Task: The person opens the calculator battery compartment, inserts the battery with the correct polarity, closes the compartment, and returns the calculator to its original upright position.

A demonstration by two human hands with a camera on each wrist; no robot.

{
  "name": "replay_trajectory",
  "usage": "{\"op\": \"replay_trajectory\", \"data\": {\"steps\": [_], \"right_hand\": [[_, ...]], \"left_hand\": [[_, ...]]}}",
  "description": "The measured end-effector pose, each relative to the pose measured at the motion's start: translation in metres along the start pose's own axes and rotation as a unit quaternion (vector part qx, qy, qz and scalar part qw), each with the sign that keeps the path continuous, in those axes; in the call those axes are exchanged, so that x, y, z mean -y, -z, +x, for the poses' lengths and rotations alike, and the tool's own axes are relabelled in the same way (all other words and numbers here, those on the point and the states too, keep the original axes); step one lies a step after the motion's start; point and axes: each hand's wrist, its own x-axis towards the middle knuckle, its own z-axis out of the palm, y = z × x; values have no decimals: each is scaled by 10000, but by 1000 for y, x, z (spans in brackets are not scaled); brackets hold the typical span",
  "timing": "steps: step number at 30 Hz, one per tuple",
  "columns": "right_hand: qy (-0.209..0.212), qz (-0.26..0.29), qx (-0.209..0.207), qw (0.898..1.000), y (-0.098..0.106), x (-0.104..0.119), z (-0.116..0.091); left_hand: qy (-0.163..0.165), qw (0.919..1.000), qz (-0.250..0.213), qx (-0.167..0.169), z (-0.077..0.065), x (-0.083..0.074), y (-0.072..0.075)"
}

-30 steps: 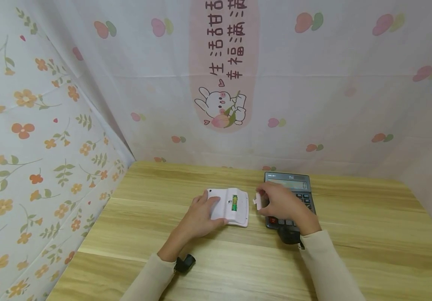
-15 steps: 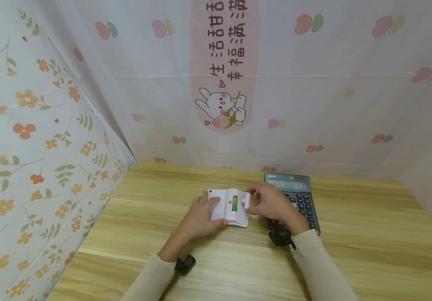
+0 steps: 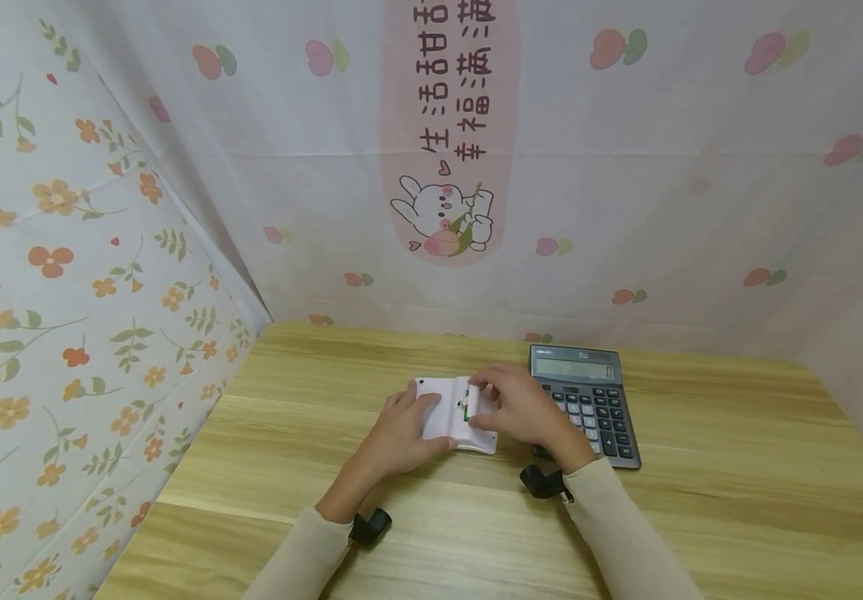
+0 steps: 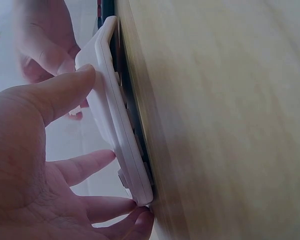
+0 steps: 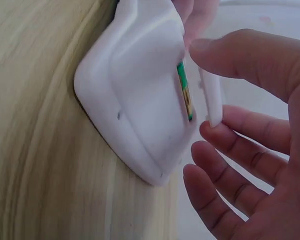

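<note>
A pale pinkish-white calculator (image 3: 439, 410) lies face down on the wooden table, its keys glimpsed along the underside in the left wrist view. My left hand (image 3: 398, 433) grips it by its edges, thumb on the near side and fingers round the far end. A green battery (image 5: 184, 90) sits in the open compartment on its back. My right hand (image 3: 515, 406) pinches the small white battery cover (image 5: 212, 97) between thumb and fingers. In the right wrist view the cover stands tilted beside the compartment, a narrow gap from the battery.
A dark grey desk calculator (image 3: 611, 417) lies face up just right of my right hand, which hides part of its left side. The wooden table (image 3: 746, 467) meets a patterned cloth (image 3: 664, 208) at the back. Another floral cloth (image 3: 63, 333) hangs at the left.
My right hand has moved left with the battery cover, from over the grey calculator to above the battery compartment. The left hand and the white calculator have stayed in place.
</note>
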Motion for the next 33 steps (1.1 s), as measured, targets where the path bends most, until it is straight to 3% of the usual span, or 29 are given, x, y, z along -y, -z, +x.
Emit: {"op": "replay_trajectory", "data": {"steps": [22,33], "right_hand": [[-402,64,90,9991,-7,10,4],[-305,161,78,9994,-7,6,1]], "left_hand": [[-93,9999,-39,-48,-1,0,0],[-74,10000,-15,-58,0,0,0]]}}
